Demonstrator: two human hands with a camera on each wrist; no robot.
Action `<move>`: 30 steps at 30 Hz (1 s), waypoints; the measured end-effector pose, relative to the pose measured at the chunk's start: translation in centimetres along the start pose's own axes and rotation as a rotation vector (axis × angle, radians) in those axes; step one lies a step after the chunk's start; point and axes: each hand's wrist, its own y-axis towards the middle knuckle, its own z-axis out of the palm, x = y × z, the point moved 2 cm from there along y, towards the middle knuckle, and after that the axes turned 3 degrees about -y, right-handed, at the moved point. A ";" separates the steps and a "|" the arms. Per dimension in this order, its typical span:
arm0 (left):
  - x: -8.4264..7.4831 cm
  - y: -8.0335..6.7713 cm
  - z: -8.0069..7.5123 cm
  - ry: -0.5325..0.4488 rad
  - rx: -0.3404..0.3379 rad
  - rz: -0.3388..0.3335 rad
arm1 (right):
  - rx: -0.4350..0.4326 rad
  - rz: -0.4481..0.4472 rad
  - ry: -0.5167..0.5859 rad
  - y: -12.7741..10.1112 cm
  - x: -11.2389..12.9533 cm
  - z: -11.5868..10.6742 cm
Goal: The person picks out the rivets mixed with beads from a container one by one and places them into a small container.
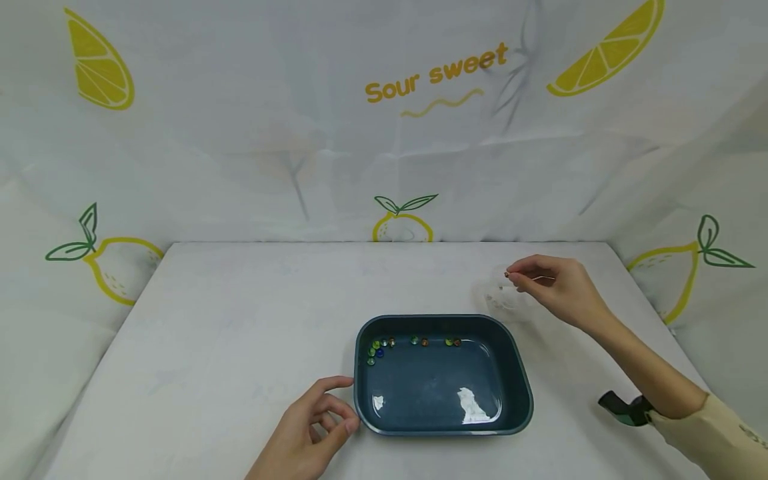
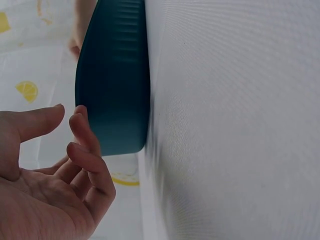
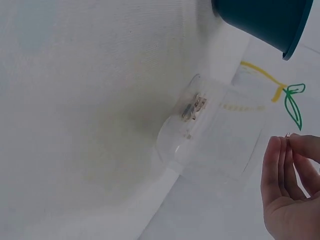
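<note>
A dark teal tray [image 1: 521, 373] holds shallow water, with several coloured marbles [image 1: 379, 347] along its far wall. My left hand [image 1: 347, 403] lies at the tray's near left corner, fingers loosely curled and holding nothing. In the left wrist view its fingertips [image 2: 80, 114] sit right by the tray wall [image 2: 115, 75]; whether they touch it I cannot tell. My right hand [image 1: 510, 275] hovers over a clear plastic cup [image 1: 501, 297] to the tray's far right and pinches a small object [image 3: 287, 135]. Something small lies at the cup's bottom [image 3: 192, 107].
The white table [image 1: 240, 313] is enclosed at the back and sides by a lemon-printed cloth [image 1: 384, 133]. A dark strap [image 1: 624, 408] sits at my right wrist.
</note>
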 end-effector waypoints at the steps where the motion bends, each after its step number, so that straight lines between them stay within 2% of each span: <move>1: 0.0 0.0 0.0 0.000 0.000 0.000 | 0.002 0.003 -0.002 0.0 -0.1 0.0; 17: 0.0 -0.1 0.0 0.001 -0.003 0.010 | 0.000 -0.023 -0.088 -0.2 -1.8 0.7; 30: -0.1 0.0 0.1 0.004 -0.002 0.010 | -0.019 -0.071 -0.147 0.0 -1.8 1.3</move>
